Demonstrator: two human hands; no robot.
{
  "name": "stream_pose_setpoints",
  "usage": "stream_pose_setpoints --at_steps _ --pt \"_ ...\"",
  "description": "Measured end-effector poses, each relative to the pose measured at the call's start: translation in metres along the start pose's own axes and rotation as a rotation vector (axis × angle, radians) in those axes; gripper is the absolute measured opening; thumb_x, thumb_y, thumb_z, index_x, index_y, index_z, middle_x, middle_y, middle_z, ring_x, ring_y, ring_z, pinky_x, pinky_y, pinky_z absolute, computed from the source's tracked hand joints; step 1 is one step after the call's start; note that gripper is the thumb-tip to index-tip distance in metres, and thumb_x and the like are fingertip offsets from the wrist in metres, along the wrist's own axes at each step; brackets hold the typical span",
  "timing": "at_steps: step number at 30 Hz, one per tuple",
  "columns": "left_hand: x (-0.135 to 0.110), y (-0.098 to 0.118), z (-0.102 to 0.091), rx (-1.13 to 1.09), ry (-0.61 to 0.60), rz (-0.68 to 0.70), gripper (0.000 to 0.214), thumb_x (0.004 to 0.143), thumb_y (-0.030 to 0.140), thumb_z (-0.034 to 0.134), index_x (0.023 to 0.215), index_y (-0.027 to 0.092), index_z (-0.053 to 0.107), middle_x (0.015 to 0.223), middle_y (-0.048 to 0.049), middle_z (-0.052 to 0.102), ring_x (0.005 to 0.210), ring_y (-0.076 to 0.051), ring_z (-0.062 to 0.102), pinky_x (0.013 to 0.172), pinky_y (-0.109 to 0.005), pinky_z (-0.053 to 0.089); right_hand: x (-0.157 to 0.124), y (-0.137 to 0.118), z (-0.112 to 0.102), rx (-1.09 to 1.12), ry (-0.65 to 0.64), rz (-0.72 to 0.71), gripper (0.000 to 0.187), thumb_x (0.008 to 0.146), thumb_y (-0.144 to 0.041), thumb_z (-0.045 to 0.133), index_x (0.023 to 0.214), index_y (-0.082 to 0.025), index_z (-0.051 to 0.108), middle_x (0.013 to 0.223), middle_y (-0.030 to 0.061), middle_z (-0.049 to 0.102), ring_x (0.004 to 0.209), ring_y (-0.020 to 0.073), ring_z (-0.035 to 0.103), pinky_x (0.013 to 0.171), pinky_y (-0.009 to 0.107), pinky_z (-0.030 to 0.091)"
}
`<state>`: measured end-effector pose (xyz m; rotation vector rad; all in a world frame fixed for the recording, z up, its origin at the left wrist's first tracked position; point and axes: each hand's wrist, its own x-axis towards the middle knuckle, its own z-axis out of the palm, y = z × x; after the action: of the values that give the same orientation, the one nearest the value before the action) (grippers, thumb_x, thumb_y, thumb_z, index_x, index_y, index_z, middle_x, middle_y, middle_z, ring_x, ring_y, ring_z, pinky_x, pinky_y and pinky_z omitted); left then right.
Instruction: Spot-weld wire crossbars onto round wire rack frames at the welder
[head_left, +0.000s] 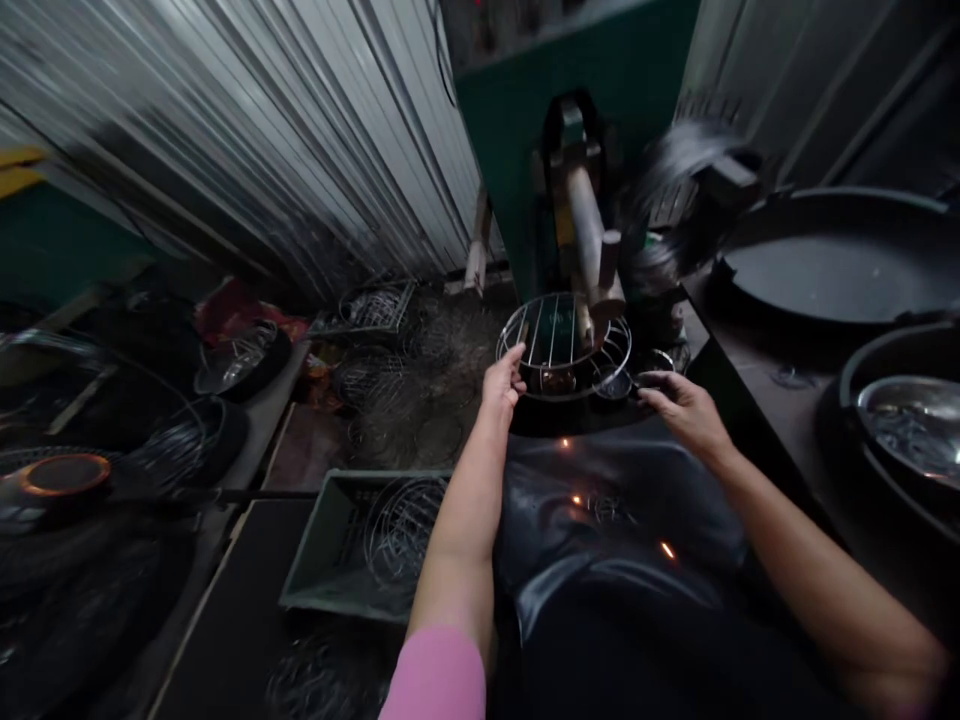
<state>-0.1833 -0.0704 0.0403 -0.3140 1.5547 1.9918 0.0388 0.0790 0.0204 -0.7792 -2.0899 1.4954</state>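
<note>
My left hand (504, 382) grips the left rim of a round wire rack (551, 335), with thumb and fingers closed on it. The rack sits against the metal arm (589, 225) of a machine, whose lower end reaches down to the rack's right part. On the right, my right hand (682, 408) is pinched close to the rack's right edge. A small piece seems to be between its fingertips, too dark and small to name. Orange sparks (576, 499) fall over the dark apron (622, 480) on my lap.
Left of me stands a green plastic crate (307, 545) with wire rings (409, 525) inside. More wire pieces (371, 375) lie on the floor beyond. At right, a large dark round tray (840, 255) and a basin with a metal bowl (911, 420) rest on a table (776, 400). Corrugated metal wall (300, 130) rises behind.
</note>
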Motion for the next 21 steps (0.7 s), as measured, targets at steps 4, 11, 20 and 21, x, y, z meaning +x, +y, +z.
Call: stream_pose_setpoints --at_steps 4,11,20,21 --pt "0.001 -0.006 -0.017 -0.059 -0.024 -0.039 0.054 0.061 0.062 0.065 0.087 0.017 0.054 0.061 0.0035 0.048 0.047 -0.007 0.047 0.042 -0.019 0.035 -0.045 0.05 -0.013 -0.315 -0.263 0.104 0.018 0.073 -0.032 0.057 0.082 -0.018 0.063 0.077 0.004 0.066 0.072 0.0199 0.061 0.067 0.03 0.046" --pt "-0.011 -0.07 -0.081 -0.128 -0.089 -0.191 0.047 0.071 0.057 0.059 0.095 0.017 0.052 0.071 -0.0018 0.057 0.057 -0.011 0.055 0.054 -0.025 0.045 -0.083 0.08 0.017 -0.842 -0.809 -0.002 0.018 0.074 -0.019 0.057 0.09 -0.017 0.062 0.092 0.0077 0.067 0.086 0.0214 0.062 0.071 0.027 0.043" --pt "-0.022 -0.114 -0.124 -0.224 -0.156 -0.012 0.023 0.076 0.038 0.061 0.094 0.023 0.059 0.082 0.0002 0.06 0.065 -0.008 0.058 0.064 -0.023 0.047 -0.108 0.054 0.044 -1.131 -0.783 -0.014 0.014 0.076 -0.015 0.057 0.09 -0.014 0.061 0.096 0.0148 0.063 0.091 0.0251 0.06 0.076 0.03 0.043" --pt "-0.021 -0.114 -0.123 -0.202 -0.149 -0.012 0.024 0.076 0.037 0.062 0.095 0.024 0.058 0.082 0.0002 0.061 0.066 -0.008 0.058 0.065 -0.023 0.047 -0.11 0.054 0.045 -1.115 -0.775 0.016 0.014 0.077 -0.014 0.056 0.089 -0.014 0.061 0.097 0.0144 0.063 0.092 0.0243 0.06 0.076 0.029 0.043"
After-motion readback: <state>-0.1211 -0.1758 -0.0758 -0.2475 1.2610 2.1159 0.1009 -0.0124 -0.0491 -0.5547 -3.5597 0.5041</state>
